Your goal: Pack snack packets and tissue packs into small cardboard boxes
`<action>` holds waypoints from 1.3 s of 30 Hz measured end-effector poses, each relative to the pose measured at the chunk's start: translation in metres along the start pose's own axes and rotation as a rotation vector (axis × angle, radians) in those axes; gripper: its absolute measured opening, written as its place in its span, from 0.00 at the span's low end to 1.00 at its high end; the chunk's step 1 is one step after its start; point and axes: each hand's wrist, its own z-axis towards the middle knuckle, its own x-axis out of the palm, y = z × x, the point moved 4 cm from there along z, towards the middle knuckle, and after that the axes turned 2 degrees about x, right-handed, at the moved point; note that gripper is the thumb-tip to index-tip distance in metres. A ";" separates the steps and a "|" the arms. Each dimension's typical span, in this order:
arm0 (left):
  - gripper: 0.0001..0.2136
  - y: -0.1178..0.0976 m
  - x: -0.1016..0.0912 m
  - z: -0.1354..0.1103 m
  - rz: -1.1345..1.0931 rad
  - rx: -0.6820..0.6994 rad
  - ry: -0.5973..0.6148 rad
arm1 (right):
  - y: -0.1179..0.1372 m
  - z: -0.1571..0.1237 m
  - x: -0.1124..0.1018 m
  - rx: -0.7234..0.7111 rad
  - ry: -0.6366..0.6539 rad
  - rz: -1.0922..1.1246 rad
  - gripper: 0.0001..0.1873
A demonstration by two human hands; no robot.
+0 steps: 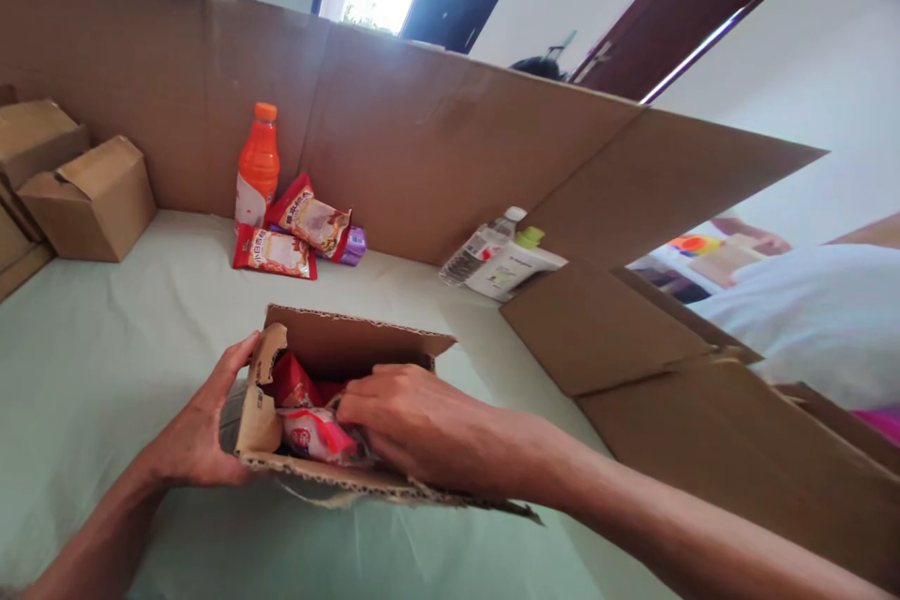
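Note:
An opened cardboard box stands in front of me with its flaps up. My left hand grips the box's left end, thumb on the near side and fingers on the far side. Inside the box lie a red packet and a white-and-red packet. My right hand reaches into the box from the right, fingers curled down beside the white-and-red packet. Its fingertips are hidden, so what they hold, if anything, does not show.
Against the cardboard wall stand an orange bottle, red snack packets, a purple pack, a clear bottle and a white bottle with a green cap. Small cardboard boxes sit at left. Another person's sleeve shows at right.

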 end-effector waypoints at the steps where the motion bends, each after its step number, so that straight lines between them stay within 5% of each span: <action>1: 0.53 -0.001 0.000 0.000 -0.003 -0.001 0.003 | 0.000 -0.003 -0.003 -0.019 -0.037 0.024 0.12; 4: 0.54 -0.002 0.002 0.001 -0.019 -0.001 0.011 | -0.006 -0.014 -0.013 0.010 -0.078 0.169 0.13; 7: 0.55 -0.001 0.003 0.001 -0.019 0.002 0.001 | -0.005 -0.013 -0.015 0.064 0.025 0.225 0.24; 12: 0.54 0.002 0.002 0.000 -0.028 0.019 -0.007 | 0.009 0.013 0.005 0.106 0.058 0.141 0.12; 17: 0.54 -0.004 0.003 0.002 -0.045 -0.009 0.013 | 0.009 0.015 0.005 0.028 -0.003 0.088 0.13; 22: 0.54 -0.007 0.006 0.004 -0.046 -0.013 0.007 | -0.002 0.013 -0.012 -0.021 0.167 0.156 0.13; 28: 0.53 -0.010 0.007 0.005 -0.025 0.021 0.001 | 0.008 0.044 0.007 0.098 0.274 0.130 0.09; 34: 0.50 -0.014 0.004 0.006 0.003 0.018 0.006 | 0.009 0.028 -0.004 0.087 0.136 0.217 0.09; 36: 0.49 -0.012 0.002 0.006 0.048 0.014 0.005 | 0.002 0.013 -0.016 0.057 -0.046 0.247 0.10; 39: 0.46 -0.014 -0.003 0.004 0.142 0.039 -0.002 | -0.017 -0.029 -0.032 0.154 -0.485 0.303 0.13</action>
